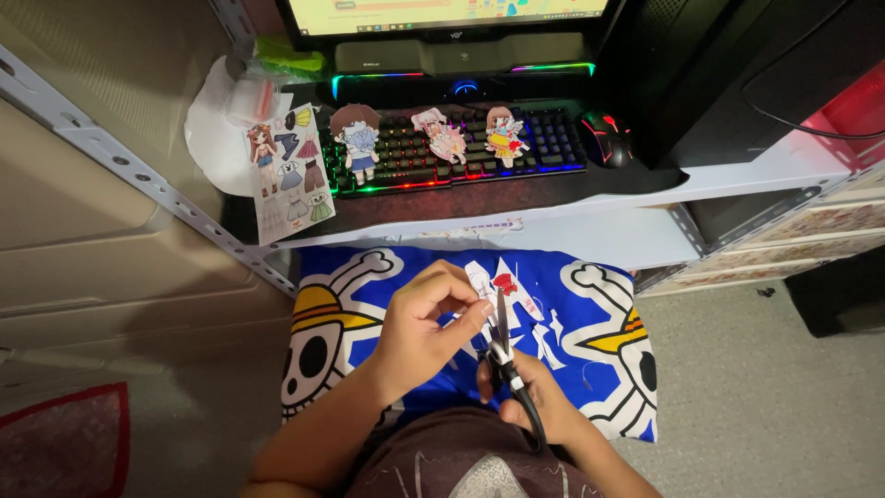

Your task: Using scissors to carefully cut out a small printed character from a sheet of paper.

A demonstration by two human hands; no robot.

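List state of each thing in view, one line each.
left hand: pinching the paper cutout
right hand: gripping the scissors
scissors: blades up, at the paper
paper cutout: held above the blue cushion
blue cushion: lying flat, paper scraps on it
keyboard: backlit, three paper dolls lying on it
monitor: on
mouse: lit red, untouched
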